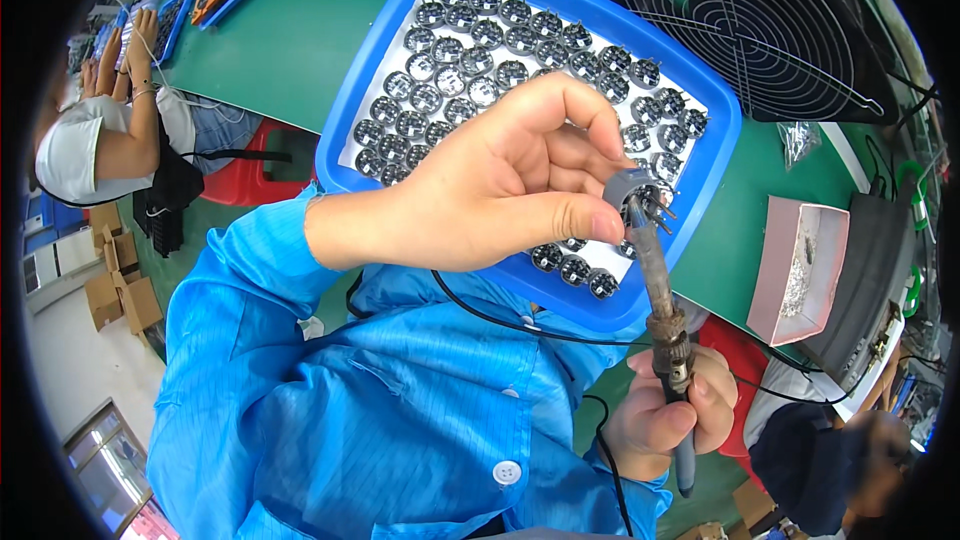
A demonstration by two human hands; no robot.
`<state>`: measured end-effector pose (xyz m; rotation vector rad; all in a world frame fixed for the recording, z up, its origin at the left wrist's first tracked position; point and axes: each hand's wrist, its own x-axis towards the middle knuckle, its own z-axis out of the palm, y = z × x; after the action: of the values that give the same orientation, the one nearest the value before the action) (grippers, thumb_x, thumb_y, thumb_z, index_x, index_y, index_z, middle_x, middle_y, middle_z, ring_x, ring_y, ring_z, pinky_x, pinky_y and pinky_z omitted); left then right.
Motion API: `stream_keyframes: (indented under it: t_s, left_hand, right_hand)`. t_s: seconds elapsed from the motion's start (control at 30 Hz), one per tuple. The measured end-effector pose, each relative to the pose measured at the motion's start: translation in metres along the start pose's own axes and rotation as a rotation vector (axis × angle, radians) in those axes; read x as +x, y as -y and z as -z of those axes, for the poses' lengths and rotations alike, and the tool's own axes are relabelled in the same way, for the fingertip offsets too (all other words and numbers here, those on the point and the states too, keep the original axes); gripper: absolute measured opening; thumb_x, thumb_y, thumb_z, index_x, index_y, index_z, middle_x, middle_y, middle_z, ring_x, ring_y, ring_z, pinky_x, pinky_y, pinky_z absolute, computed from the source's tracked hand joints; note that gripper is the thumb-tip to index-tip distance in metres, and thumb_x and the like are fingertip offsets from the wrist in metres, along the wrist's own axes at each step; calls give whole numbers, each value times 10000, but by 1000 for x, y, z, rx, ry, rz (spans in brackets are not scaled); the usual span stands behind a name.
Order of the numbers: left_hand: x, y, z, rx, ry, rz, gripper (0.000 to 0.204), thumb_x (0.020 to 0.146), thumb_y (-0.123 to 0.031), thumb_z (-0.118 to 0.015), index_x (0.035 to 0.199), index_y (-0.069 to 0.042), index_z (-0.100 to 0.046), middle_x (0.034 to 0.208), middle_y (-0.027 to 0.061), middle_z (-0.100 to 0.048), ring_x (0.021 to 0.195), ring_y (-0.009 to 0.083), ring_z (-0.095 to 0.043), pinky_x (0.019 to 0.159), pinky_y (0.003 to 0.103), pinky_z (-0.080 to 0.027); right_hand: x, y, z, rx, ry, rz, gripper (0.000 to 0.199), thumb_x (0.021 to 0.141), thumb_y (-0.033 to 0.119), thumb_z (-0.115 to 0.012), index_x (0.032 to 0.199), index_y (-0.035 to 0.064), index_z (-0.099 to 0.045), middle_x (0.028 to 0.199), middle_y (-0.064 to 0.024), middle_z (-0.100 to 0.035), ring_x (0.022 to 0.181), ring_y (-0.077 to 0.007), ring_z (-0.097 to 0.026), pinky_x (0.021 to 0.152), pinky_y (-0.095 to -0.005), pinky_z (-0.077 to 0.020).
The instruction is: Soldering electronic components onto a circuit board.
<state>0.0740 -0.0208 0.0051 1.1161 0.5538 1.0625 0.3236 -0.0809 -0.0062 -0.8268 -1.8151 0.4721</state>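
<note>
My left hand (470,185) reaches across the blue tray (728,135). Its thumb and fingers pinch a small round grey-black electronic part (624,183) with metal pins sticking out on the right side. A soldering iron (655,280) is gripped in my right hand (690,405), below and to the right of the left. The iron points upward, its tip at the pinned face of the part; I cannot tell whether they touch. Many similar round parts (487,33) lie in rows on the tray's white lining, some hidden under my left hand.
A black fan with a wire grille (740,25) stands at the far right of the green table (275,50). Nearer is a pink open box (765,285) with bits inside. A black cord (490,312) crosses before me. Another person (110,140) sits at the left.
</note>
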Motion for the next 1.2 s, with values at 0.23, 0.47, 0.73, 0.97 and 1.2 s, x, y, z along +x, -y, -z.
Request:
stream_keyframes:
  t_s: [0.23, 0.47, 0.73, 0.97, 1.2]
  left_hand:
    - [-2, 3, -2, -13, -31, -61, 364, 910, 47, -585, 1164, -68, -351, 1228, 307, -542, 1067, 300, -641, 904, 391, -549]
    - [0, 9, -3, -51, -5, -138, 346, 905, 51, -590, 1160, -54, -379, 1203, 274, -542, 1115, 297, -600, 907, 418, -557]
    - [-2, 6, -3, 1, 16, -101, 330, 907, 2, -616, 1150, -47, -398, 1190, 253, -547, 1093, 283, -610, 860, 388, -576]
    - [-3, 4, -4, 23, 15, -80, 311, 916, -29, -619, 1140, -37, -403, 1183, 245, -559, 991, 266, -662, 831, 357, -580]
    - [-2, 8, -7, -47, -26, -47, 400, 915, -46, -627, 1186, -64, -334, 1192, 252, -558, 1048, 272, -638, 836, 361, -575]
  right_hand:
    - [-2, -2, 3, 25, -40, 0, 321, 1021, 355, -347, 1159, 84, -450, 713, -111, -555, 512, -180, -498, 496, -298, -410]
    - [2, 6, 0, 71, -548, -213, 394, 946, 387, -367, 741, 62, -457, 547, -73, -454, 447, -169, -431, 422, -276, -362]
    - [-8, -10, 15, 201, -643, -222, 443, 975, 391, -351, 843, 17, -548, 567, -94, -502, 453, -154, -455, 403, -244, -357]
    - [-7, -9, 14, 266, -586, -194, 426, 976, 372, -355, 858, 19, -564, 599, -121, -548, 457, -152, -474, 401, -235, -365]
    - [-3, -1, 3, 211, -554, -104, 392, 975, 345, -350, 965, 16, -563, 586, -98, -502, 429, -163, -452, 413, -276, -386]
